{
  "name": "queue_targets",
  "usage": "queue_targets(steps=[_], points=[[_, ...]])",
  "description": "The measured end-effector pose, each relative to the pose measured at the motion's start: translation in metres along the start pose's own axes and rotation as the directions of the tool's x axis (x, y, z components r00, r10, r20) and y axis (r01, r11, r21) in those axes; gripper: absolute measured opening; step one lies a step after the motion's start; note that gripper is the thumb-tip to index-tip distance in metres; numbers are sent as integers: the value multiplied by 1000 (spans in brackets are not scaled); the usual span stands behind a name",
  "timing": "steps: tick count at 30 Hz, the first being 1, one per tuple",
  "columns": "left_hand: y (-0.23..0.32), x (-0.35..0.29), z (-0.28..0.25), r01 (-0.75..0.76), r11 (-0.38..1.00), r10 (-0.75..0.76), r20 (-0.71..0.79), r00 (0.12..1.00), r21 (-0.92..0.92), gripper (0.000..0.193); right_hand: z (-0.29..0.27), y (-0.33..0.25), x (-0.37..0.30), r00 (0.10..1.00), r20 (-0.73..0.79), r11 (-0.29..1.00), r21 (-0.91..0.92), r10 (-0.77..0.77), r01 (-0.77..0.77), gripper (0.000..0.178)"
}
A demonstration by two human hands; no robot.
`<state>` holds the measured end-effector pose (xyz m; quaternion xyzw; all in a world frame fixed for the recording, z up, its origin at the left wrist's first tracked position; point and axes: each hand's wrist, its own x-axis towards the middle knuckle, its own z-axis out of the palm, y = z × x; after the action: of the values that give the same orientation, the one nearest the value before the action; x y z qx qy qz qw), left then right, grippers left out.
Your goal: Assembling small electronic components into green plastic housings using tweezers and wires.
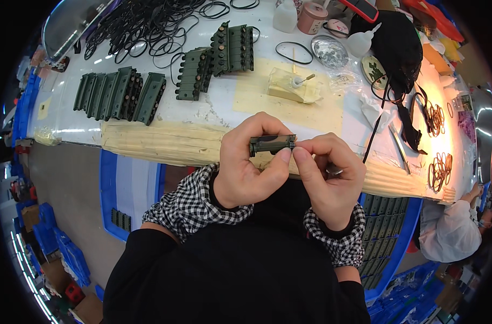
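Observation:
My left hand (pixel 255 171) holds a dark green wheeled plastic part (pixel 272 144) between thumb and fingers, above the table's near edge. From the right, my right hand (pixel 332 178) pinches with thumb and forefinger at the part's right end. Whether a small piece sits between those fingertips is hidden. Something small and shiny shows under the curled fingers of that hand. Similar green parts stand in a row (pixel 112 94) at the left of the table. More of them, with knobby wheels showing, are grouped in a cluster (pixel 232 49) farther back.
Black rubber bands (pixel 143 27) are heaped at the back left. A yellowish block (pixel 294 85) with a small brush stands beyond my hands. Tweezers (pixel 400 148), brown bands (pixel 439 171) and a black bag (pixel 391 48) lie right. Blue trays (pixel 108 202) flank me; a person (pixel 451 229) sits right.

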<state>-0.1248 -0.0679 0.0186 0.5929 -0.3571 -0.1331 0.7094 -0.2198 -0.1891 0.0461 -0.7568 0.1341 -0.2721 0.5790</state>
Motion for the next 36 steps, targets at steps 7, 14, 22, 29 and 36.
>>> queue_targets(steps=[7, 14, 22, 29, 36], points=[[-2, 4, -1, -156, 970, 160, -7, 987, 188, 15, -1, 2, 0, 999, 7, 999, 24, 42, -42, 5], [-4, 3, -2, -220, 951, 218, 33, 975, 216, 16, -3, 8, -4, 999, 42, 997, 65, 29, -31, 5], [-2, 0, -4, 358, 871, -349, 89, 933, -337, 13, 0, 4, -4, 997, -4, 997, 36, 74, -74, 5], [-17, 2, -11, 581, 232, -439, 449, 779, -780, 28, -11, -4, -1, 998, -52, 997, -74, 23, -27, 12], [-22, 1, -12, 575, 120, -398, 491, 775, -809, 29, -14, 18, 34, 959, -181, 939, -306, -220, 157, 9]])
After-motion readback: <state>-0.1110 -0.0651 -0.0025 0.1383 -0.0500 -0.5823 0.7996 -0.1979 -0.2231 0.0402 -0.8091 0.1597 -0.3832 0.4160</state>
